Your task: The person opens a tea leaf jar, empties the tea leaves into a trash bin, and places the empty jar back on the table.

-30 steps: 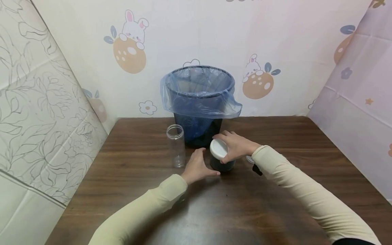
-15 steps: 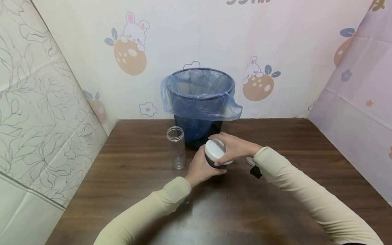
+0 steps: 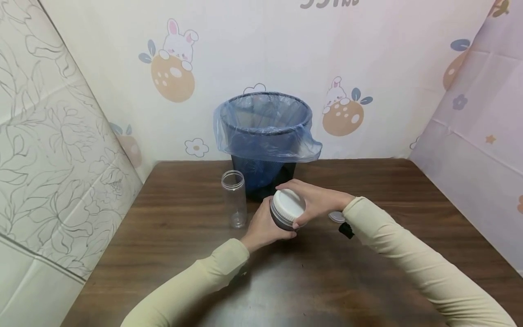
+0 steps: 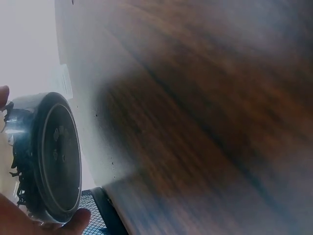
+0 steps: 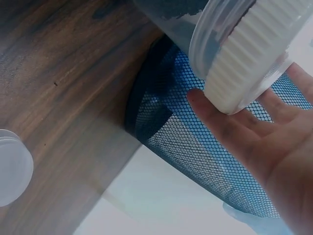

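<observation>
Grips jar (image 4: 61, 156) tilted off table (image 3: 327, 281) in left hand (image 3: 262, 228), apparently for steadiness; clamps right hand (image 3: 318, 200) on ribbed white lid (image 3: 288, 204), probably for purchase.

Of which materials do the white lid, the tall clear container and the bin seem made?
White lid: probably matte plastic, by its moulded ribs.
Tall clear container: plastic or glass, I cannot tell; its see-through wall is glossy.
Bin: dark mesh, likely metal, with fine openings in its wall. Its liner seems thin plastic film, translucent and wrinkled.
</observation>
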A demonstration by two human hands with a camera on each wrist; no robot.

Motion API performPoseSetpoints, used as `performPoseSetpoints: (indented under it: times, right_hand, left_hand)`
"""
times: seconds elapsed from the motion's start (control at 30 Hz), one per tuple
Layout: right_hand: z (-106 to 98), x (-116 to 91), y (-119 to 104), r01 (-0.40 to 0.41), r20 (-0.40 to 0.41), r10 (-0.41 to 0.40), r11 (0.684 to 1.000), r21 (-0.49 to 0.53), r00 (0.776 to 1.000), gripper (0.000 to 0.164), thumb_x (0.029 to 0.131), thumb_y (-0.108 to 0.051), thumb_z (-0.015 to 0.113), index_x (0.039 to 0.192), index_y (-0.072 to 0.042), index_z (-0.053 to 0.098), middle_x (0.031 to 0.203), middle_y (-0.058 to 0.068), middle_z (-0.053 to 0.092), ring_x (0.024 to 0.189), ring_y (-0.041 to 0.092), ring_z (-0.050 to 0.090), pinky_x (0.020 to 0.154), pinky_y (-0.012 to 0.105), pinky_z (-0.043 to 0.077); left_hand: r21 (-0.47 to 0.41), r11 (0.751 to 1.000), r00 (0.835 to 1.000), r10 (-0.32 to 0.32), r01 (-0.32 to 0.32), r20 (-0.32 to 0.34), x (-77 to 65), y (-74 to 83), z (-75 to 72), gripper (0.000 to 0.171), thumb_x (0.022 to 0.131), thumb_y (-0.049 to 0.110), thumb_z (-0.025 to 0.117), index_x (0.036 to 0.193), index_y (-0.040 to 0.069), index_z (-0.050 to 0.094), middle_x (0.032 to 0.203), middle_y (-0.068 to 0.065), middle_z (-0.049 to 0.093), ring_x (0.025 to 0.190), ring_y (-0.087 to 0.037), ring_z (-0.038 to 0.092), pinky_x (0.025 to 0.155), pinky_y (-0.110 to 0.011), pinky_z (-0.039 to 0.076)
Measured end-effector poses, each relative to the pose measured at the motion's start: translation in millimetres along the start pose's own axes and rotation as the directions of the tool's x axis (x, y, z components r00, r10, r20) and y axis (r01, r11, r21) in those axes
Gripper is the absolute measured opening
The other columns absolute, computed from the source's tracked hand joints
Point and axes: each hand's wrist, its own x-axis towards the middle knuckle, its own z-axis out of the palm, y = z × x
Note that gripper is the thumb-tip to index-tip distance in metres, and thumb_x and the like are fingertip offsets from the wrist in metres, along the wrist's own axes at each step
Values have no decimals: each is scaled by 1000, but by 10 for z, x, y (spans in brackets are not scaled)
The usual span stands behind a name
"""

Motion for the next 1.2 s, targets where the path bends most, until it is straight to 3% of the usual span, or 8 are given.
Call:
performPoseSetpoints:
  times: [0.43, 0.6, 0.83, 1.03, 1.2]
  right_hand:
    - [-58, -44, 37, -22, -34, 22, 1000, 6, 999, 89, 69, -32, 84, 142, -6, 38, 133, 11, 42, 111, 25, 46, 85, 40, 46]
    - [-129, -93, 68, -88, -49, 88, 996, 5, 995, 92, 69, -34, 84, 143, -8, 38, 134, 12, 42, 110, 26, 47, 83, 41, 46]
    - [-172, -188, 206, -180, -69, 181, 983, 24, 981, 93, 67, -40, 85, 143, -13, 38, 134, 14, 40, 107, 28, 47, 79, 41, 46]
    - [-165, -241, 367, -206, -111, 205, 979, 3, 973, 93, 67, -36, 85, 141, -3, 39, 131, 18, 42, 107, 31, 48, 78, 43, 47]
    - [-88, -276, 500, -286, -121, 282, 958, -9, 952, 91, 69, -35, 84, 141, -3, 37, 131, 22, 40, 105, 35, 48, 78, 46, 47]
  left_hand:
    - [-37, 998, 999, 41, -41, -2, -19, -17, -33, 104, 51, 29, 93, 138, 10, 38, 128, -5, 51, 112, -20, 53, 95, -35, 43]
    - [-68, 997, 999, 49, -48, 13, -49, -16, -55, 103, 52, 27, 93, 137, 8, 37, 130, -11, 50, 114, -26, 52, 96, -37, 42]
    - [-59, 997, 998, 59, -58, 17, -113, -1, -87, 102, 53, 26, 93, 136, 7, 38, 127, -10, 51, 112, -24, 53, 95, -36, 42]
    - [-62, 997, 999, 49, -47, 23, -173, 16, -132, 101, 53, 25, 93, 136, 6, 38, 127, -9, 51, 114, -23, 52, 96, -37, 42]
    - [-54, 998, 999, 35, -34, 19, -213, 8, -156, 101, 53, 27, 93, 136, 5, 39, 127, -10, 52, 115, -24, 52, 97, -38, 41]
